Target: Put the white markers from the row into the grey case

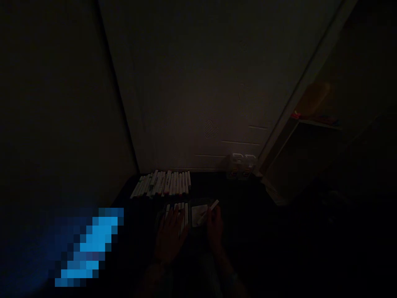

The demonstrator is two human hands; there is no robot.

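In the dim light my left hand (171,236) lies flat, fingers apart, over several white markers (186,210) that sit side by side in what looks like a clear case. My right hand (215,227) is closed around a white marker (214,205), one end sticking up past the fingers at a tilt. Just left of that hand is a pale, paper-like rectangle (198,213), apparently in the other half of the case. Beyond my left hand, a row of white-barrelled markers (172,183) with coloured bands rests on the dark surface.
Two clear plastic containers (241,166) stand against the pale wall (198,103) at the back right. A shelf (319,123) with an orange object (314,97) is farther right. A bright blue pixelated patch (96,244) covers the lower left. Much of the scene is too dark to make out.
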